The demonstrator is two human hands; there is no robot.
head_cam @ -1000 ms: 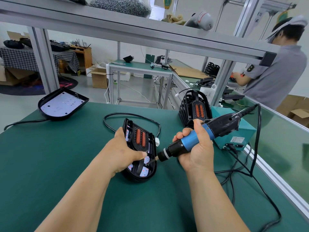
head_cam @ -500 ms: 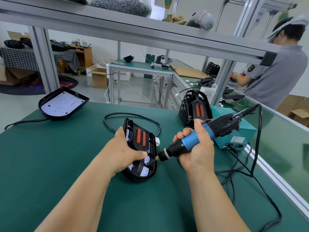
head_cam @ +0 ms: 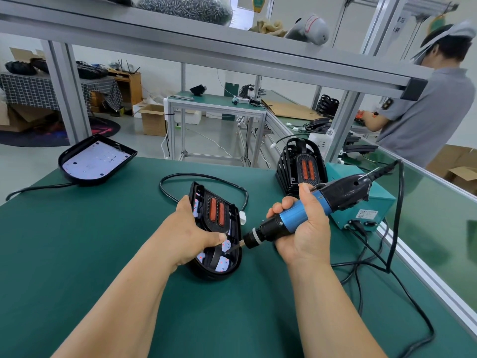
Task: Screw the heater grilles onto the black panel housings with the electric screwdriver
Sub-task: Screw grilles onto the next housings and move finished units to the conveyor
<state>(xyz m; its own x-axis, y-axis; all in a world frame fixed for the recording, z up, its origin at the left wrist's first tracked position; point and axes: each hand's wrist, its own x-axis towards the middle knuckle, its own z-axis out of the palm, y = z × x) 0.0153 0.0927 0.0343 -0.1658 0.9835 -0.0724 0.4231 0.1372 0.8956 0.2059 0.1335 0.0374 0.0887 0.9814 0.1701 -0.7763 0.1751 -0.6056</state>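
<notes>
On the green table (head_cam: 77, 254): we are propping one black panel housing (head_cam: 215, 274) on edge, mid-bench.
Inside it: a heater grille (head_cam: 216, 213) with two orange bars is sitting.
Left hand (head_cam: 188, 236): we are gripping the housing's left rim, thumb pressing inside.
Right hand (head_cam: 302, 239): we are clenching the electric screwdriver (head_cam: 294, 218), its tip reaching into the housing's lower part.
Far left: a second housing (head_cam: 85, 180) is lying face-up, holding a white board (head_cam: 95, 161).

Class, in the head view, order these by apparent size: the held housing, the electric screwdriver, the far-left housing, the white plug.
1. Held housing, nearest camera.
2. Electric screwdriver and far-left housing: alike, unranked; that housing lies farther.
3. White plug.
</notes>
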